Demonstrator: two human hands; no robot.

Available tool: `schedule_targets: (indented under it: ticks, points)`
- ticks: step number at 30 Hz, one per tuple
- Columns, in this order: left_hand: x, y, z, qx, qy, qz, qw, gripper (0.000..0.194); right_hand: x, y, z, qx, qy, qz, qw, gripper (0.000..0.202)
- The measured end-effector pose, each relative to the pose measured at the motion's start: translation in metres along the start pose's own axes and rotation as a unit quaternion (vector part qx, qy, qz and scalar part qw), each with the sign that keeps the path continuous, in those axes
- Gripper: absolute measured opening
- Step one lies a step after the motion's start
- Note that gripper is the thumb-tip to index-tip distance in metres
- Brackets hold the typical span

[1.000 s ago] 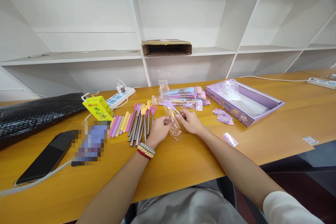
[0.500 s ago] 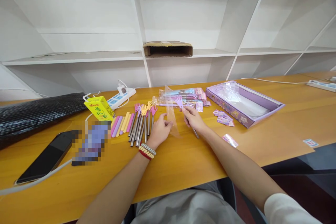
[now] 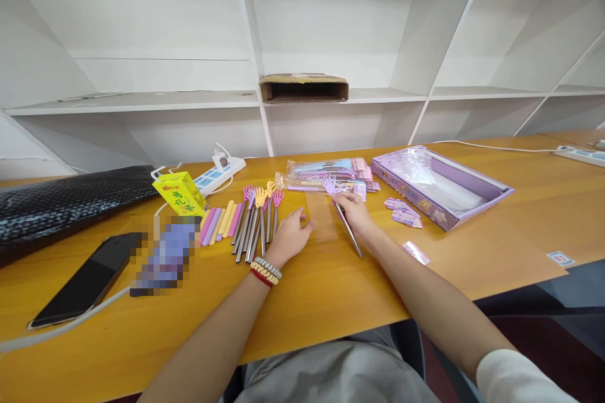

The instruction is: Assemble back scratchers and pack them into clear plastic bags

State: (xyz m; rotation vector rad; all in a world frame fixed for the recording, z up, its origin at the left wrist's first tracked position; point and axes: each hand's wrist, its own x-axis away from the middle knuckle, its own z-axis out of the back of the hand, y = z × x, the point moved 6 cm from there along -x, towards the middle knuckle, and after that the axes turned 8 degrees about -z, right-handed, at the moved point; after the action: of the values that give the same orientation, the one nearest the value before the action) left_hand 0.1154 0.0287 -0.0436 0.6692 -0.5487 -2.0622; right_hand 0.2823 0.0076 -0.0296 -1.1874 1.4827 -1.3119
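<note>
In my right hand [image 3: 355, 213] is a back scratcher [image 3: 350, 233], gripped just below its purple claw-shaped head, its metal rod slanting down toward me. My left hand [image 3: 292, 238], fingers loosely apart, rests at the left edge of a clear plastic bag [image 3: 325, 217] that lies flat on the table. Left of that hand lies a bunch of back scratchers [image 3: 253, 227] with pink, yellow and purple heads and metal rods. Beside them are several coloured handle sleeves [image 3: 220, 223]. Packed back scratchers in clear bags [image 3: 326, 173] are piled behind my hands.
A purple box [image 3: 444, 220] stands open at the right, with small printed cards [image 3: 404, 213] near it. Further left are a yellow drink carton [image 3: 179, 195], a power strip [image 3: 220, 177], a phone [image 3: 87, 280] and a black wrapped bundle [image 3: 80, 208]. A shelf holds a cardboard box [image 3: 304, 89].
The clear bag, raised at my left hand before, now lies flat on the table. My right hand has shifted slightly right with the purple back scratcher.
</note>
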Motion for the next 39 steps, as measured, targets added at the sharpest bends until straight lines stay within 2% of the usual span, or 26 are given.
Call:
schedule_targets:
  ticks: [4,6,10,14,18,21,23,29,31,33,37,39]
  points:
    - [0.005,0.017,0.013,0.009,0.066,-0.055,0.996,0.04,-0.001,0.004,0.001,-0.057,-0.004,-0.034,0.998,0.027]
    - [0.009,0.03,0.018,0.043,0.079,-0.086,0.992,0.037,-0.001,0.005,-0.002,-0.086,-0.023,-0.047,0.995,0.022]
    - [0.013,0.047,0.016,0.146,0.013,-0.11,0.983,0.035,-0.001,0.005,-0.005,-0.12,-0.036,-0.056,0.991,0.016]
    - [0.011,0.04,0.013,0.17,-0.009,-0.074,0.983,0.034,-0.003,0.005,-0.003,-0.132,-0.028,-0.053,0.989,0.016]
    - [0.009,0.034,0.019,0.059,0.036,-0.115,0.991,0.025,-0.005,0.005,0.001,-0.131,-0.017,-0.044,0.99,0.022]
    - [0.011,0.037,0.027,-0.07,0.098,-0.157,0.98,0.025,-0.005,0.004,0.003,-0.125,-0.025,-0.037,0.991,0.029]
    - [0.013,0.041,0.031,-0.134,0.117,-0.161,0.971,0.027,-0.005,0.003,0.003,-0.124,-0.031,-0.028,0.991,0.035]
    - [0.011,0.044,0.045,-0.256,0.076,-0.102,0.958,0.045,-0.005,0.0,0.001,-0.055,-0.021,0.006,0.998,0.045]
    - [0.008,0.035,0.058,-0.281,0.065,-0.061,0.956,0.053,-0.009,-0.003,0.009,-0.064,0.007,0.015,0.998,0.044]
    - [0.005,0.02,0.075,-0.305,0.069,-0.016,0.95,0.059,-0.014,-0.008,0.027,-0.092,0.056,0.029,0.994,0.043]
    - [0.005,-0.014,0.115,-0.36,0.121,0.055,0.923,0.059,-0.023,-0.023,0.074,-0.155,0.162,0.057,0.973,0.042]
    - [0.006,-0.024,0.129,-0.38,0.157,0.058,0.91,0.056,-0.025,-0.03,0.093,-0.183,0.203,0.073,0.959,0.04]
